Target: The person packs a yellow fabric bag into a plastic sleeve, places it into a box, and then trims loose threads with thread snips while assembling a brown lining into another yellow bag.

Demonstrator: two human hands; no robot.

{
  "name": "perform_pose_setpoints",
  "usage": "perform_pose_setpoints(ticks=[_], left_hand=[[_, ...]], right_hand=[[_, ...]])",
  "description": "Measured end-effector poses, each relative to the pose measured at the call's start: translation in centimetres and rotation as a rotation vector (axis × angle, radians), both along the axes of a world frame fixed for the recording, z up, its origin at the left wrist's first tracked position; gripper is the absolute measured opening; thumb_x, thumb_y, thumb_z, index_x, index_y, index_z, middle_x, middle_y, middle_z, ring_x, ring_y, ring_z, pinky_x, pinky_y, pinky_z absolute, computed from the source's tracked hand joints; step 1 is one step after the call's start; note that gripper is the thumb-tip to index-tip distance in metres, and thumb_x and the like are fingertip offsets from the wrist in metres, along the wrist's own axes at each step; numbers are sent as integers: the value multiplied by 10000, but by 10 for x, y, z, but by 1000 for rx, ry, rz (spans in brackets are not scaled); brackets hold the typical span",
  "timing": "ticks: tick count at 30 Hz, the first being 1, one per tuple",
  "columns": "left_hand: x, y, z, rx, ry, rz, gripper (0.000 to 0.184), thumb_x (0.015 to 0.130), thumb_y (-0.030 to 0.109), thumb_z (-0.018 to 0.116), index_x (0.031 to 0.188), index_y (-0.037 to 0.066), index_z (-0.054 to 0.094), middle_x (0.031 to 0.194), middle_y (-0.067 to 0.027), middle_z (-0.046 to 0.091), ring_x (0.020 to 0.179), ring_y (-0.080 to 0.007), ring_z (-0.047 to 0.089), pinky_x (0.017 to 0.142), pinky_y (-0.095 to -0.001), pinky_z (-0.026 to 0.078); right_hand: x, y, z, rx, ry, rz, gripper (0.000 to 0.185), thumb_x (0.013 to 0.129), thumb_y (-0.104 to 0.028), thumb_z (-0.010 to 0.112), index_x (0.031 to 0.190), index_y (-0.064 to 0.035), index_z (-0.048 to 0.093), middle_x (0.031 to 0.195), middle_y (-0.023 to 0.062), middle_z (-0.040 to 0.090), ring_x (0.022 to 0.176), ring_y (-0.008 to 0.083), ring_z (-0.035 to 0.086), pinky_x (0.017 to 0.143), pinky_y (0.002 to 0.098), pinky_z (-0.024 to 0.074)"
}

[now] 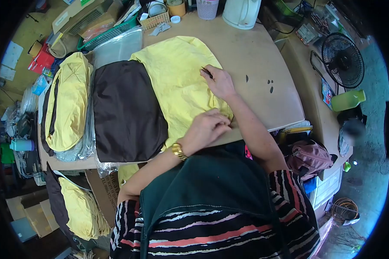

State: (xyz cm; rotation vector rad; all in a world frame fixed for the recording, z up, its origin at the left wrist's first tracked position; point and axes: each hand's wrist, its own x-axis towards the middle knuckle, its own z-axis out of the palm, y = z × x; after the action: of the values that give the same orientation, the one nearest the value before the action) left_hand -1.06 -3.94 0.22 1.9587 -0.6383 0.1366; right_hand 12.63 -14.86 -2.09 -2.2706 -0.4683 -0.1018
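A yellow cloth piece (181,64) lies spread on the table, joined to or overlapping a dark brown cloth (127,112) at its left. My right hand (221,83) rests over the yellow cloth's right side, closed on a small dark object (207,73) whose kind I cannot make out. Near the cloth's lower right edge is my left hand (206,128), with a gold watch at the wrist. Its fingers are curled together; whatever they pinch is hidden.
A folded yellow and brown cloth bundle (69,103) lies on plastic at the left. Small dark scraps (270,86) dot the table (263,52) at right. A white kettle (242,13) and pink basket (207,8) stand behind; a black fan (342,60) is far right.
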Motion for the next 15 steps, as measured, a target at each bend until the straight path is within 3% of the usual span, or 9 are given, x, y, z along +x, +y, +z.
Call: perform_pose_setpoints(ticks=[2,4,7,9,10,12,15], left_hand=[[2,-11,-12,87,-20,-5,177,752,89,740,896,6,679,774,-106,577,686,-252,593,654,-341,503],[8,-15,-33,242,-293,-22,142,761,95,731,851,12,659,767,-101,549,688,-253,582,649,-354,491],[5,-6,-20,131,-188,76,116,787,98,719,798,17,636,729,-96,526,642,-250,561,618,-349,481],[-7,16,12,106,-115,156,110,798,92,713,793,18,632,725,-95,533,619,-242,555,597,-342,472],[-15,34,25,80,-37,232,106,809,86,708,788,19,629,721,-94,539,597,-235,548,576,-335,464],[-33,79,39,105,-45,379,85,828,65,688,791,23,624,733,-98,567,563,-219,541,540,-324,439],[-69,146,62,243,-48,628,113,830,95,697,783,24,621,687,-118,569,572,-277,557,526,-364,448]], right_hand=[[-2,1,4,-16,9,0,263,924,-298,571,896,-37,580,727,170,599,682,348,571,623,432,444],[-2,0,6,-34,21,-3,251,920,-300,564,892,-51,581,787,167,632,768,373,605,667,462,464],[-2,-3,-1,-70,16,25,225,910,-279,573,904,-55,578,820,162,640,791,368,609,676,461,468],[1,-3,-9,-42,-185,52,244,909,-287,597,905,-43,586,754,163,621,722,345,617,637,424,473],[0,-3,-9,-47,-180,74,231,905,-287,602,920,-57,598,788,146,638,758,336,631,662,419,489],[-6,-5,1,-96,-180,143,203,888,-274,623,962,-84,622,853,113,663,807,314,650,696,404,512],[-3,-24,4,-179,-249,286,231,844,-228,674,1043,-115,646,934,89,663,830,291,654,703,385,518]])
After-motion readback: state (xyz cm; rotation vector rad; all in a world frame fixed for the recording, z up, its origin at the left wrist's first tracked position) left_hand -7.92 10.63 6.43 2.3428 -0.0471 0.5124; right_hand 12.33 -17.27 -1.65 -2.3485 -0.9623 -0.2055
